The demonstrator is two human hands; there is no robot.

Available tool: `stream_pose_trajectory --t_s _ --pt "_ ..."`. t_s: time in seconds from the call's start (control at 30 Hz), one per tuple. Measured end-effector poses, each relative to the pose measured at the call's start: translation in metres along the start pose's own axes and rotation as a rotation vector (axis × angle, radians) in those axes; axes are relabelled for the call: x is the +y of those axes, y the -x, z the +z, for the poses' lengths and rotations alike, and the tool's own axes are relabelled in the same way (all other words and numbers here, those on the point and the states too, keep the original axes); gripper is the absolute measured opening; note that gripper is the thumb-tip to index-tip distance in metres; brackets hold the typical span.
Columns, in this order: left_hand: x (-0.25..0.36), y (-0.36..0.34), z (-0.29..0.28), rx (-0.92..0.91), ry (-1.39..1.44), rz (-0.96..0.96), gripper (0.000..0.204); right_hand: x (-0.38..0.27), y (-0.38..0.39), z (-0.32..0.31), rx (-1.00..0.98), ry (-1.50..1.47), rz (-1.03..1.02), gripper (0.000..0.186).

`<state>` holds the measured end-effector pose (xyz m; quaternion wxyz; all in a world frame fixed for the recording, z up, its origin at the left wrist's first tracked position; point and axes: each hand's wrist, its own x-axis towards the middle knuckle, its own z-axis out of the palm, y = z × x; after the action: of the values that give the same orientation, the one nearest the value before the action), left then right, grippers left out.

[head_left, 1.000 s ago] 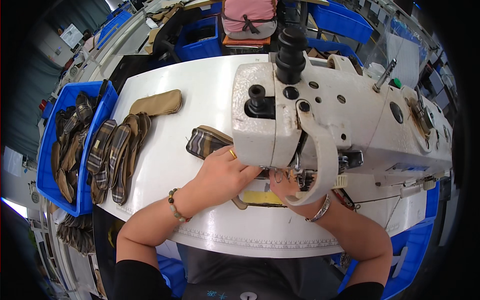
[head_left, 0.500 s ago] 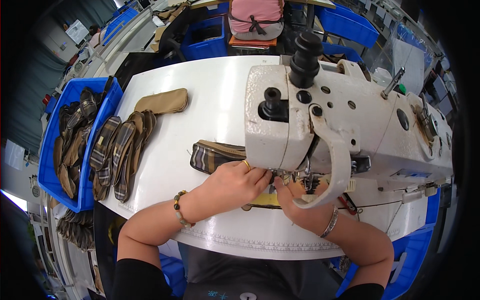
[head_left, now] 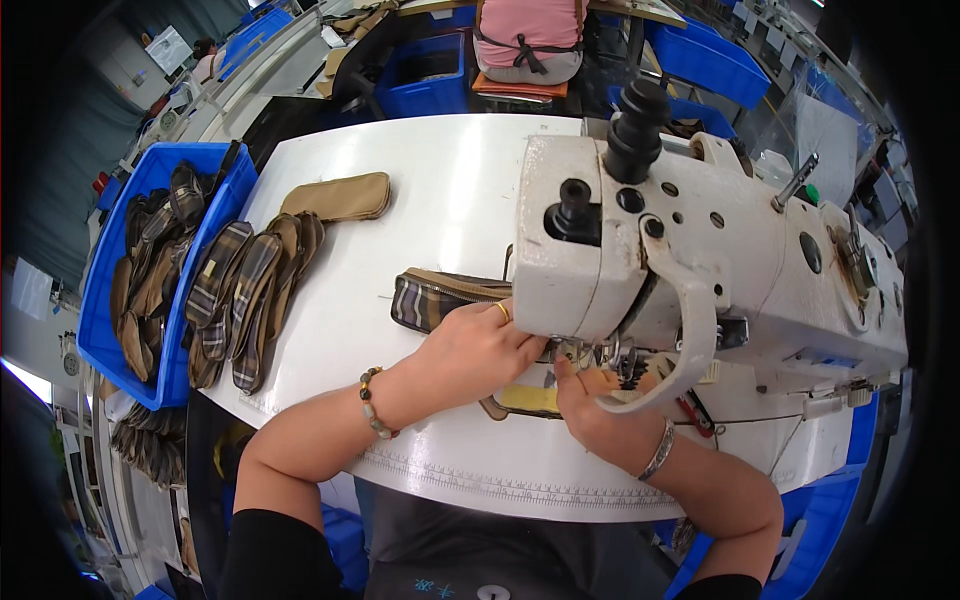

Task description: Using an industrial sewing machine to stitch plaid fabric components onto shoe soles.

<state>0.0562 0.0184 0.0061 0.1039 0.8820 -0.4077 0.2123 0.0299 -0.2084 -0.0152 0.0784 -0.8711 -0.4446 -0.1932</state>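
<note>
A plaid pouch with a brass-toned zipper [head_left: 440, 287] lies on the white sewing table, its right end running behind my fingers and under the head of a white sewing machine [head_left: 620, 250]. Close to the needle area, my left hand [head_left: 475, 350] is closed, its fingertips pinching the pouch's near edge. My right hand [head_left: 610, 420] meets it from the other side, thumb and fingers drawn together by the presser foot; what they grip is hidden behind the machine's curved lever [head_left: 692, 340]. Beneath the hands shows a flat yellow piece [head_left: 530, 402] with a tan rounded end.
At left, several plaid and tan pouches [head_left: 255, 300] lean against a blue bin [head_left: 170, 395] filled with more. A tan oblong piece [head_left: 340, 197] lies at the back of the table. Red-handled snips [head_left: 697, 413] rest right of my right hand. A printed ruler [head_left: 480, 490] follows the front edge.
The whole view has shifted slightly, so the machine sits farther right. Both hands keep nearly the same place at the needle. A thin dark strip now shows behind the pouch beside the machine head.
</note>
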Motion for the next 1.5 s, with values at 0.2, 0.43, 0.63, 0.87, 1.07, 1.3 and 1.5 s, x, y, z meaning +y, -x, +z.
stream_pose_trajectory --t_s 0.2,0.43,0.63,0.87,1.07,1.3,1.5 --pt "0.0 0.001 0.001 0.026 -0.027 0.033 0.035 -0.003 -0.003 -0.001 -0.026 0.018 0.036 0.031" --pt "-0.002 0.015 -0.001 -0.032 -0.175 0.087 0.034 0.0 0.0 0.005 0.035 0.069 0.028 0.022" --pt "0.021 0.037 -0.025 0.075 -0.226 0.122 0.032 -0.006 -0.003 -0.05 -0.228 -0.074 0.144 0.009" --pt "0.103 0.043 -0.025 0.379 0.059 0.305 0.025 -0.044 0.033 -0.063 0.021 -1.527 0.869 0.027" --pt "0.101 0.051 -0.049 0.441 0.105 0.328 0.035 -0.033 0.197 -0.151 0.513 -0.774 1.058 0.041" --pt "-0.073 0.048 -0.049 0.258 -0.22 -0.457 0.011 -0.001 0.462 -0.265 0.723 0.135 1.357 0.041" --pt "-0.182 0.071 -0.042 0.099 -0.336 -0.827 0.016 0.002 0.398 -0.227 0.358 0.637 1.372 0.036"
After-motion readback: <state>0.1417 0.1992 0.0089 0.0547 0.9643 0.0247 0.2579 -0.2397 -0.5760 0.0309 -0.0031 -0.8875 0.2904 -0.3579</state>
